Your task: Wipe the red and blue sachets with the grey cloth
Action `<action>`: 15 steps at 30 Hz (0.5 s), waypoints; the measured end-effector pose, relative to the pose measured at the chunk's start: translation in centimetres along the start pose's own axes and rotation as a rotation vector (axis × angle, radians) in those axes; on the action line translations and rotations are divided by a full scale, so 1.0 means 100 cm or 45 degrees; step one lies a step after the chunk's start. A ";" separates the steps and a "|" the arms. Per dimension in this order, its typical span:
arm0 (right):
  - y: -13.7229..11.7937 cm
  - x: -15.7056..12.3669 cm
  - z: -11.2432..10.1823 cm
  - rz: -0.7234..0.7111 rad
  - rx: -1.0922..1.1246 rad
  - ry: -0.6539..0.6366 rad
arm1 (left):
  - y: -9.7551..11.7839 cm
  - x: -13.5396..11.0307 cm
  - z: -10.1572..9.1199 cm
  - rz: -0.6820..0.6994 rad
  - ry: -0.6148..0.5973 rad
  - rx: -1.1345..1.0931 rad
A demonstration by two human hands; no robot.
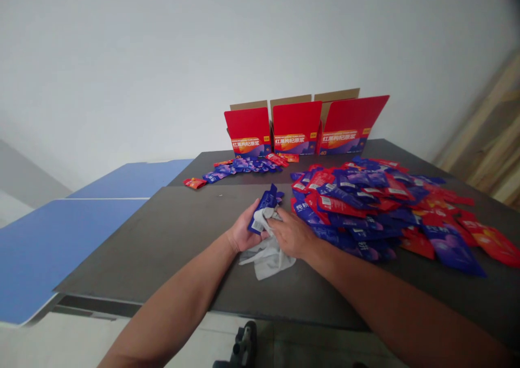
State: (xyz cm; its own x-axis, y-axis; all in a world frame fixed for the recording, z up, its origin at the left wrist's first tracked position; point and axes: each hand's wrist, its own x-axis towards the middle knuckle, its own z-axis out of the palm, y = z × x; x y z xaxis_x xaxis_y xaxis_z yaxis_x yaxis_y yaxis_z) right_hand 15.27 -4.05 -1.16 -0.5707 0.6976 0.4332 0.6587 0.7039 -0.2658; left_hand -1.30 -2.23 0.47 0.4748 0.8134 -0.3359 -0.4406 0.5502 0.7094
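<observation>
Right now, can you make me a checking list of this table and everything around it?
surface: dark grey tabletop, blue table beside it
job's things: blue sachet, crumpled white cloth
clutter: big heap of red and purple sachets, smaller sachet group, three open red cartons
grippers: bare left hand and right hand, both at the sachet and cloth
cables: nothing seen
surroundings: white wall, wooden boards
</observation>
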 end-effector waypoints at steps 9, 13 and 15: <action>0.011 0.003 0.007 0.353 0.163 0.307 | 0.003 -0.005 -0.002 -0.175 -0.304 0.067; 0.015 0.005 0.010 0.426 0.233 0.418 | 0.006 -0.005 -0.005 -0.271 -0.388 0.102; 0.018 0.007 0.011 0.452 0.273 0.473 | 0.007 -0.005 -0.006 -0.279 -0.434 0.078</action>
State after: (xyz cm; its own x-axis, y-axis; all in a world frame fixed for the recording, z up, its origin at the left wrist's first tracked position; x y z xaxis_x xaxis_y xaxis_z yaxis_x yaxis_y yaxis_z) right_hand 15.55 -2.13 -2.32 -0.0948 0.8301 0.5495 0.6422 0.4727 -0.6034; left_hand -2.30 -2.18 0.82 0.7822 0.5635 -0.2656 -0.2597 0.6825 0.6832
